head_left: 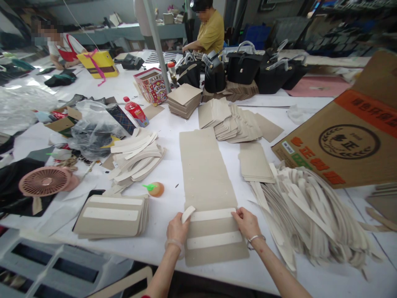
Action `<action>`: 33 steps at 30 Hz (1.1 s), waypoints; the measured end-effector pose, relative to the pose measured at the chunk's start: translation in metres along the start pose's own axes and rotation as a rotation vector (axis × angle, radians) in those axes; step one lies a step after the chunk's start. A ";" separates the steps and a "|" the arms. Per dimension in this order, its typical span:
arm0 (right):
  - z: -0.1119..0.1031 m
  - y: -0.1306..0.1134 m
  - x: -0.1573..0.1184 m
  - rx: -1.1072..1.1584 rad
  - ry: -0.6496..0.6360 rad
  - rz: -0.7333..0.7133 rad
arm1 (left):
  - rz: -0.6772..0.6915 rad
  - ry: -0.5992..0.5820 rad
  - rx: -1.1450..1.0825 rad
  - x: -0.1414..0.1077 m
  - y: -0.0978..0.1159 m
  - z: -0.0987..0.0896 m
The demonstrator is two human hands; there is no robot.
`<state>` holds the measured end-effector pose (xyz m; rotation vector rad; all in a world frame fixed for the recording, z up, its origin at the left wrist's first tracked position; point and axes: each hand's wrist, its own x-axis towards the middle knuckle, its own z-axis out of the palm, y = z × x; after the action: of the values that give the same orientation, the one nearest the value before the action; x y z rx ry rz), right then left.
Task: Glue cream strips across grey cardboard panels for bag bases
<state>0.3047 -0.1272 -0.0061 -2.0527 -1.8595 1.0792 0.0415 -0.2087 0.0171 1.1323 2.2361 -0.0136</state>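
A beige panel (214,253) lies at the front middle of the white table, crossed by two pale strips. The upper strip (214,215) runs between my hands. My left hand (177,229) is closed at its left end, with a short white end piece sticking up from the fingers. At the strip's right end, my right hand (247,223) pinches the tip near the panel's edge. Beyond them lies a long row of overlapping beige panels (204,165). A stack of panels with two strips each (108,223) sits to the left of my left hand.
Loose strips (322,215) heap up on the right beside a cardboard box (341,136). On the left are curved pieces (136,157), a small orange bottle (156,189) and a pink fan (45,181). Black bags (243,68) stand behind; two people are farther back.
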 end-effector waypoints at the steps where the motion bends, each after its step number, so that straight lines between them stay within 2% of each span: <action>1: 0.000 0.000 0.000 -0.001 -0.002 0.002 | -0.001 -0.003 0.000 0.000 0.000 0.000; 14: -0.002 -0.005 0.000 -0.049 -0.013 0.007 | -0.015 -0.013 0.025 0.000 0.001 -0.001; 17: -0.006 -0.010 -0.003 -0.106 0.032 0.005 | -0.017 -0.005 0.019 -0.001 0.003 -0.002; 20: -0.010 -0.018 -0.007 -0.166 0.093 -0.058 | -0.020 0.005 0.004 -0.003 0.005 -0.004; 24: -0.009 -0.026 -0.008 -0.146 0.088 -0.151 | -0.028 0.018 -0.036 -0.005 0.008 -0.005; 27: -0.006 -0.028 -0.006 -0.127 0.070 -0.131 | -0.040 0.031 -0.065 -0.005 0.009 -0.005; 33: -0.005 -0.027 -0.002 -0.140 0.052 -0.101 | 0.012 -0.015 -0.032 -0.001 0.007 -0.005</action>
<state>0.2860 -0.1212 0.0138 -2.0122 -2.0417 0.8868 0.0444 -0.2033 0.0231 1.1248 2.2086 0.0192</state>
